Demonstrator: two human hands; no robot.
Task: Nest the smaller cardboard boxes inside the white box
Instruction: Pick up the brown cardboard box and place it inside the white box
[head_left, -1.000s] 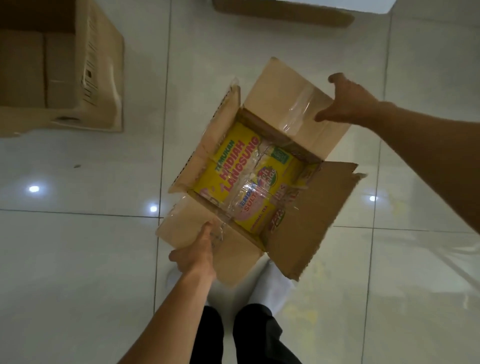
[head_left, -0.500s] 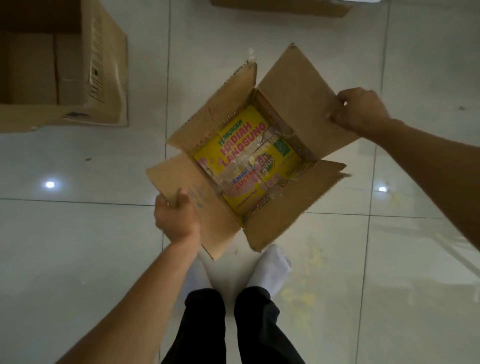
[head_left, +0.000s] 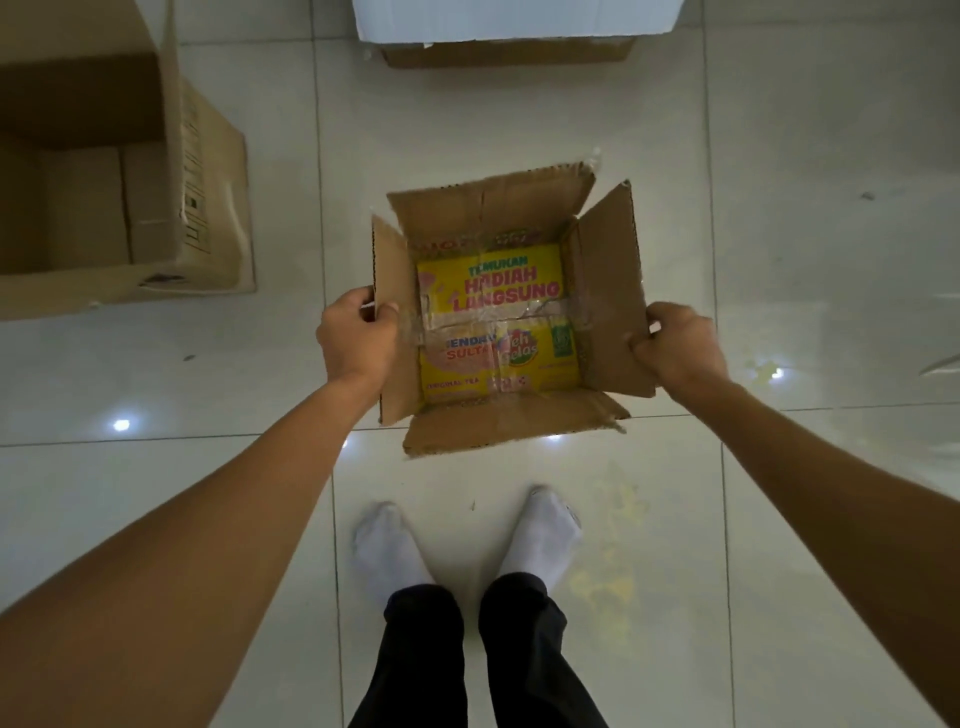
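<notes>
Two hands carry the small box (head_left: 501, 312) at the frame's centre, above the tiled floor (head_left: 779, 208). The left hand (head_left: 356, 332) pinches the left flap and the right hand (head_left: 678, 348) pinches the right flap, likely so the load hangs level with its mouth up. All four flaps splay outward, baring a yellow printed bottom. The white box (head_left: 514, 21) sits at the top edge, well apart. A larger brown box (head_left: 208, 182) lies open at upper left.
</notes>
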